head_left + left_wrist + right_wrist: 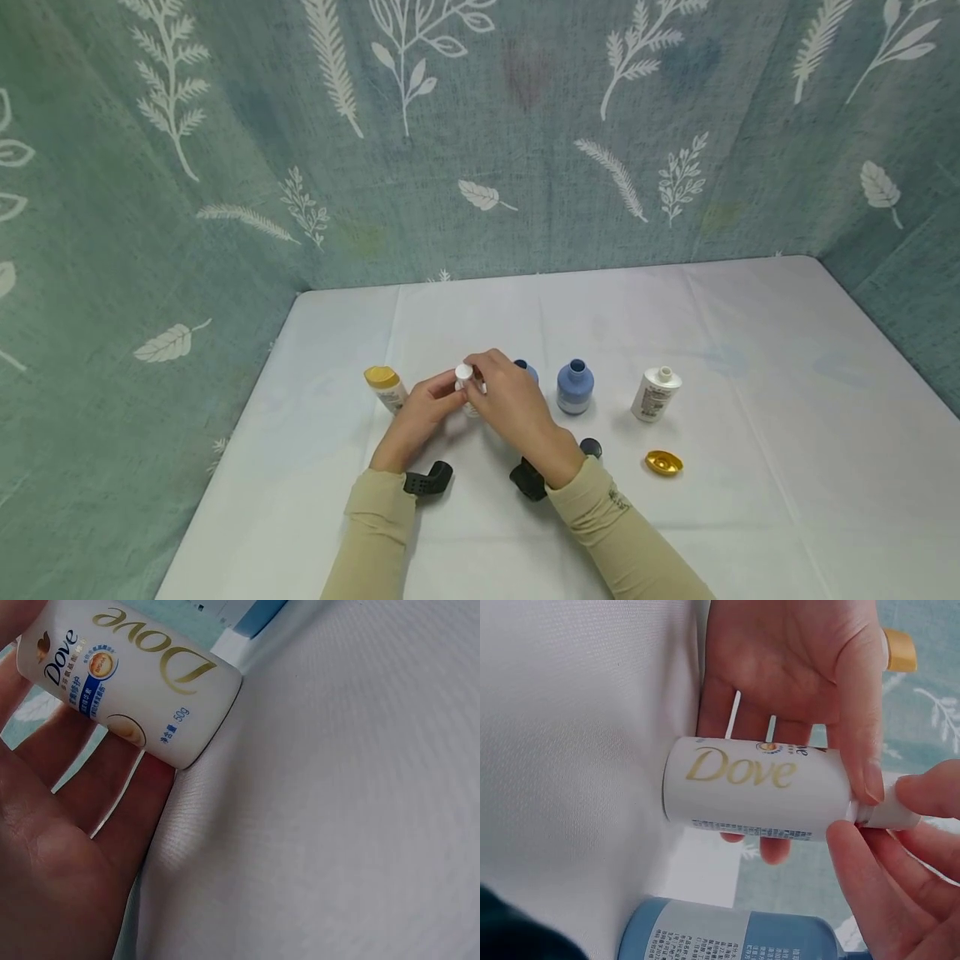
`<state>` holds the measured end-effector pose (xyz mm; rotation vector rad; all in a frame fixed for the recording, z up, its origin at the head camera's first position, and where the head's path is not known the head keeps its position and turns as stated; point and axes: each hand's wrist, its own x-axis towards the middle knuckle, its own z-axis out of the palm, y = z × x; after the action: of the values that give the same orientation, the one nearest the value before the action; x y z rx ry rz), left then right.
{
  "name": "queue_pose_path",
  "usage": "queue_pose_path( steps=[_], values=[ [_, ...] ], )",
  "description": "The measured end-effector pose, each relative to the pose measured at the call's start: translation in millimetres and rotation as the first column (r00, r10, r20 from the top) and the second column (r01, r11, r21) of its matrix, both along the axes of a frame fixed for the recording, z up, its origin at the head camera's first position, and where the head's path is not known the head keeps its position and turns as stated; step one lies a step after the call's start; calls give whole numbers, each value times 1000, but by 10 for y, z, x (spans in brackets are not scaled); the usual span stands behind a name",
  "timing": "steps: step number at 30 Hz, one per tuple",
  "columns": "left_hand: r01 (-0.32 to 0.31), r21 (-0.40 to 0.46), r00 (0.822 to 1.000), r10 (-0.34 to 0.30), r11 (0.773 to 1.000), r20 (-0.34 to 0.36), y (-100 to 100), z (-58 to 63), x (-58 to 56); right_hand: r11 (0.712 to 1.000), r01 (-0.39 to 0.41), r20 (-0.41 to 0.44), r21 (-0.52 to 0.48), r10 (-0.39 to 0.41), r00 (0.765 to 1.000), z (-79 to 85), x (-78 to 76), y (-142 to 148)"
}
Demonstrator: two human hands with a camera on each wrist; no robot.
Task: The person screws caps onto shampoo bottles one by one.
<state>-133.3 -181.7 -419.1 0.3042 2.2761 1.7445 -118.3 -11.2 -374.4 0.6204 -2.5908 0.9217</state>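
Head cam: soft even lt, white cloth (pixel 750 492) bright, faint shadows by sleeves (pixel 369 533), glint on gold cap (pixel 663 463), sm. print unreadable. L wrist cam much dimmer, L hand (pixel 67 859) in shade, but lettering on white btl (pixel 154 679) sharp. R wrist cam a bit brighter, dark blob (pixel 517 931) btm-L out of focus.

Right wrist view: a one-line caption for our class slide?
Left hand holds a white Dove bottle while the right hand pinches its cap, a blue bottle alongside.
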Motion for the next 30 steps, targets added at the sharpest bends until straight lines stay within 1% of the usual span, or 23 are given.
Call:
queue_pose_path(
  steps=[2,8,16,22,25,30],
  values=[
    [-6,-5,1000,6,1000,-16,-9,-63,-33,1000,8,0,-1,-8,1000,3,-3,-2],
    [-10,-15,1000,10,1000,-19,0,-65,-39,1000,9,-3,9,-9,1000,7,-4,-5],
    [-10,-21,1000,9,1000,-27,-2,-70,-41,999,-1,-80,50,5,997,-16,-2,-7],
    [-5,-4,1000,5,1000,-25,-14,-90,-46,1000,7,-77,25,-5,997,-32,-4,-20],
    [-8,3,1000,8,1000,-8,-9,-61,-39,1000,15,-70,17,-14,997,-29,1,-25],
    [1,-23,1000,-1,1000,-16,38,112,37,1000,21,-59,18,-20,998,-22,8,-30]
  ],
)
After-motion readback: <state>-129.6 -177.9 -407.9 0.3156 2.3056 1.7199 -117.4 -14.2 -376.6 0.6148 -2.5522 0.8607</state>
